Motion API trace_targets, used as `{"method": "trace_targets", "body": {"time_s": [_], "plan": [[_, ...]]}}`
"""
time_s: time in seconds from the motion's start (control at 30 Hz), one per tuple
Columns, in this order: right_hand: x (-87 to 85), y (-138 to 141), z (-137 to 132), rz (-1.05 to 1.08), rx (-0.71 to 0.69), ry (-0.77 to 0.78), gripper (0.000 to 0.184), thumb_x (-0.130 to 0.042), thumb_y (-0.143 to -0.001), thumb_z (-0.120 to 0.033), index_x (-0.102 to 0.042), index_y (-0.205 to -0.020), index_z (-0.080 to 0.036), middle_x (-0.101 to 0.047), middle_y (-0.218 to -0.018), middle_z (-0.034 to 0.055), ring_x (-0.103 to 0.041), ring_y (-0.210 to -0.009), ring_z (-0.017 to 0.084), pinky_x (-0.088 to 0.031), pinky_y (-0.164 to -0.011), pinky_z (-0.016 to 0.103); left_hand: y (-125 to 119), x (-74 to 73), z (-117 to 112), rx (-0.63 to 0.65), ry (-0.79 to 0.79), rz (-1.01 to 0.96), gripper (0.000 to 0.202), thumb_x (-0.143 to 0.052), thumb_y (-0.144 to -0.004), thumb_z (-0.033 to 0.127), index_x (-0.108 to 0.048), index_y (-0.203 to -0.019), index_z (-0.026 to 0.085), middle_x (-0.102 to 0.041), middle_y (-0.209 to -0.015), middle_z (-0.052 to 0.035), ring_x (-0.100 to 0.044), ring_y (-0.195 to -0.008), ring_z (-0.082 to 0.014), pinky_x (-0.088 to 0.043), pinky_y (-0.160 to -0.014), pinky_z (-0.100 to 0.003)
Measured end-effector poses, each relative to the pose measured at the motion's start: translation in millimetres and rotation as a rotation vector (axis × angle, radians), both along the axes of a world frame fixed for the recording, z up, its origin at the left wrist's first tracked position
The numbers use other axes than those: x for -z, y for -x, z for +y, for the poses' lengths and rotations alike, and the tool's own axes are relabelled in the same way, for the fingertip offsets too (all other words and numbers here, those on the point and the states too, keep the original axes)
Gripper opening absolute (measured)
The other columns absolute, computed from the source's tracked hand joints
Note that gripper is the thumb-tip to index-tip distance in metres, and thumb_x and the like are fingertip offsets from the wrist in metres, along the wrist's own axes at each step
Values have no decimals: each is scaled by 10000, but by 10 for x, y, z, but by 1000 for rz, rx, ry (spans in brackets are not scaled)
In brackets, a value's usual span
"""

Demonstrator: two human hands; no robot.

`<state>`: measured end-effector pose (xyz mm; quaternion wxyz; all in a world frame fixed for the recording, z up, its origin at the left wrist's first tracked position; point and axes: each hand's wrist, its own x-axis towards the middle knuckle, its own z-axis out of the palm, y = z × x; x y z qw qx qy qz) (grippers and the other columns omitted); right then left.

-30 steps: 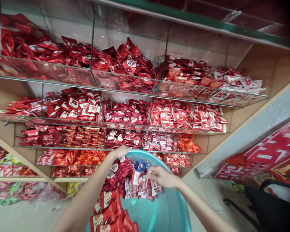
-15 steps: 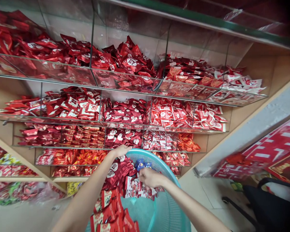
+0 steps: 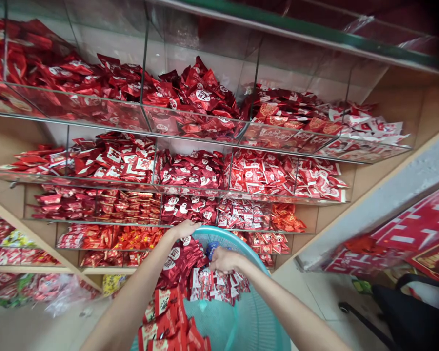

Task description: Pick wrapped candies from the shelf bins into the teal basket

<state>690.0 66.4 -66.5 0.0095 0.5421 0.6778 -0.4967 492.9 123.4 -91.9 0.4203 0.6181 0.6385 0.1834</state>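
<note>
A turquoise plastic basket [image 3: 265, 297] stands in front of me. My left hand [image 3: 185, 229] is closed on its far rim. Inside the basket, my right hand [image 3: 225, 260] has its fingers curled down over small red-and-white snack packets [image 3: 219, 286]; whatever lies in the fingers is hidden. Just beyond these fingers are blue packets [image 3: 212, 247], partly covered by the hand. Dark red packets [image 3: 175, 258] lie in the basket to the left, below my left hand. Larger red-and-cream packets [image 3: 166, 319] are piled at the near left.
Stepped shelves with clear dividers [image 3: 146, 58] hold heaps of red packets [image 3: 201, 95] beyond the basket. Orange packets [image 3: 287, 217] fill a lower compartment. Bagged goods [image 3: 54, 290] lie on the floor at left. A black chair [image 3: 413, 307] stands at right.
My right hand has shifted slightly up toward the blue packets and covers more of them. My left hand stays on the rim. The shelves sit slightly further right in view.
</note>
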Motion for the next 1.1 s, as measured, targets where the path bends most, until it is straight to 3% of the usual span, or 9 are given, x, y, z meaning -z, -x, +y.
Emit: {"method": "trace_targets", "body": {"time_s": [0.2, 0.43, 0.63, 0.83, 0.97, 1.1], "plan": [[49, 100, 41, -153, -167, -54, 296, -594, -637, -182, -488, -361, -168, -454, -326, -6, -408, -332, 92, -291, -316, 194, 5, 8, 9, 7, -3, 5, 539, -460, -573, 721, -334, -504, 202, -260, -463, 59, -229, -472, -82, -174, -493, -246], [121, 188, 70, -316, -177, -275, 47, -583, -607, -142, -620, -584, -159, -615, -565, 70, -617, -645, 234, -438, -511, 274, -8, -46, -17, 14, -5, 3, 537, -474, -561, 714, -318, -495, 204, -251, -461, 60, -224, -478, -80, -170, -496, -244], [156, 203, 16, -375, -151, -409, 181, -593, -638, -190, -653, -802, -142, -670, -889, 159, -631, -836, 294, -472, -647, 339, -13, -65, -39, 19, -1, -4, 536, -457, -567, 719, -312, -501, 207, -258, -459, 59, -232, -471, -82, -181, -491, -244], [11, 190, -150, -397, -150, -543, 236, -512, -751, -247, -620, -925, -131, -650, -949, 177, -612, -915, 291, -454, -742, 362, -26, -79, -53, 26, 5, -13, 539, -446, -570, 728, -342, -502, 204, -274, -455, 56, -246, -470, -86, -191, -490, -241], [-72, 93, -366, -347, -392, -708, 308, -462, -814, -356, -548, -1050, -178, -661, -911, 131, -627, -870, 253, -452, -727, 328, -27, -77, -42, 22, 3, -4, 536, -450, -579, 722, -332, -497, 205, -253, -450, 60, -231, -466, -83, -185, -493, -242], [-41, 13, -524, -408, -570, -727, 373, -544, -776, -376, -524, -1073, -151, -667, -869, 148, -637, -831, 288, -461, -681, 338, -24, -76, -30, 14, -4, 9, 527, -462, -590, 701, -295, -494, 210, -230, -445, 64, -210, -459, -78, -169, -494, -245]]}}
